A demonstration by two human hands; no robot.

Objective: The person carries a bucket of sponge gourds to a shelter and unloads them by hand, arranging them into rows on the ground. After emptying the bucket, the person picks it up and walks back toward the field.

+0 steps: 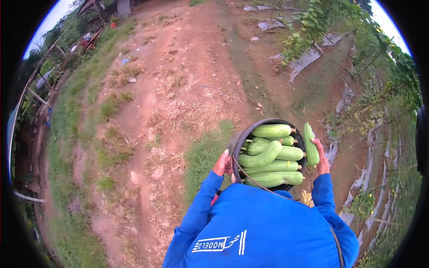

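Observation:
A dark bucket (236, 142) full of several light green gourds (264, 156) is held against the front of my blue shirt. My left hand (222, 164) grips the bucket's rim at its left side, fingers wrapped round it. On the right, my right hand (321, 156) holds a single green gourd (310, 145) upright, just outside the bucket's right rim. The thumb and fingertips press on that gourd; the rest of the fingers are partly hidden behind it. A thin brown handle (254, 182) crosses the near side of the bucket.
A reddish dirt path (192, 67) with dry grass runs ahead. Green grass (80, 107) lines the left side. Leafy vines (313, 27) and strips of grey plastic sheet (306, 62) stand along the right. A low structure (47, 80) is at the far left.

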